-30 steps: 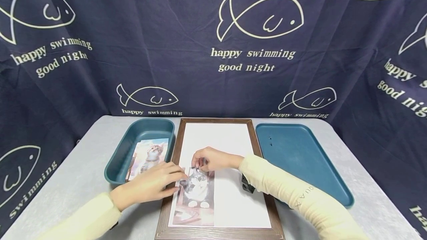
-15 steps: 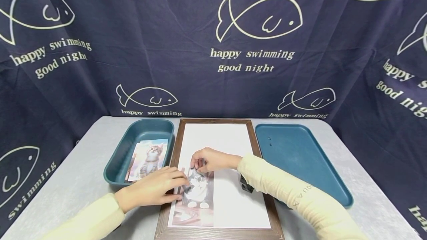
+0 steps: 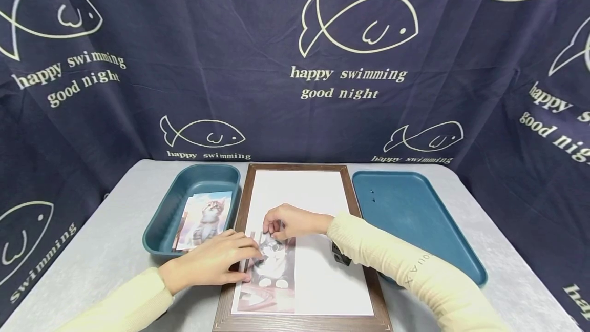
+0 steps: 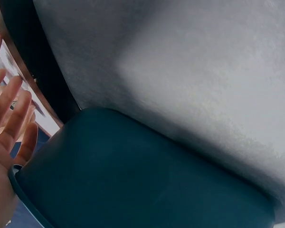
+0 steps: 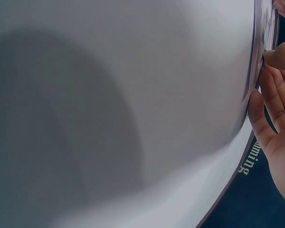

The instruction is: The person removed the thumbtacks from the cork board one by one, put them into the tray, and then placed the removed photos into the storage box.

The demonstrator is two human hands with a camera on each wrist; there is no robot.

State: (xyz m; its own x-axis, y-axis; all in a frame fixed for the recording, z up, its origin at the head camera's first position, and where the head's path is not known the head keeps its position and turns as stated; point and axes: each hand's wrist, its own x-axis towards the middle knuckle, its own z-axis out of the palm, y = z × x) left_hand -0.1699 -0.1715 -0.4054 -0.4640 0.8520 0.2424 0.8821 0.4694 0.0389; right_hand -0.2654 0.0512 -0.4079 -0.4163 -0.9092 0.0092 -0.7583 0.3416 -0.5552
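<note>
A photo print of a grey-and-white kitten (image 3: 272,266) lies on the lower left of a white board (image 3: 318,199) in a brown wooden frame (image 3: 244,209). My left hand (image 3: 216,257) reaches across the frame's left side, its spread fingertips resting on the print's left part. At the print's top edge, my right hand (image 3: 297,220) has bent fingers and pinches that edge between thumb and fingers. In the right wrist view, the right hand (image 5: 278,109) is at the print's edge. The left wrist view shows the left hand (image 4: 9,123) with its fingers extended.
On the left, a deep teal tray (image 3: 159,219) holds a stack of kitten photos (image 3: 209,216). A flat teal tray (image 3: 415,219) with two small dark marks stands on the right. A dark blue fish-print curtain (image 3: 276,55) hangs behind the grey table (image 3: 110,234).
My left hand has shifted slightly right and toward me, its fingertips further over the kitten print. The right hand has stayed nearly still at the top edge.
</note>
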